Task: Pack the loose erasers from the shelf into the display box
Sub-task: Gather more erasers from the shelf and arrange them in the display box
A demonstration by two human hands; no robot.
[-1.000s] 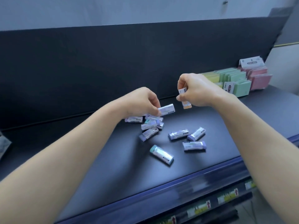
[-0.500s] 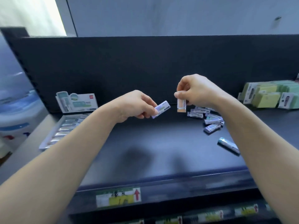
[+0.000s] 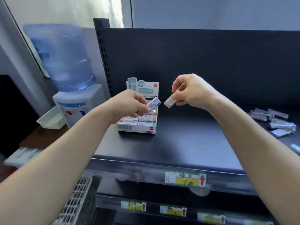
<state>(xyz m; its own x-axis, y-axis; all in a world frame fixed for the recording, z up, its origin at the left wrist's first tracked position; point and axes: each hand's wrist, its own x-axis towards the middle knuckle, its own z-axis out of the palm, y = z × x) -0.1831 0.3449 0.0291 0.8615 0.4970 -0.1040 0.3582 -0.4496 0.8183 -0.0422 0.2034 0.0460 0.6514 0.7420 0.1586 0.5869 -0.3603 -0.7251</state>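
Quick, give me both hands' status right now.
Left hand: closed, holding a purple-ended eraser above the display box.
Right hand: closed, pinching an orange-ended eraser.

Shelf (image 3: 178, 143): matt dark metal, smooth. Display box (image 3: 138, 128): printed card, slight sheen. Loose erasers (image 3: 276, 120): glossy film wrap. Water bottle (image 3: 63, 57): translucent blue plastic. Price label (image 3: 185, 178): printed paper behind glossy clear strip.
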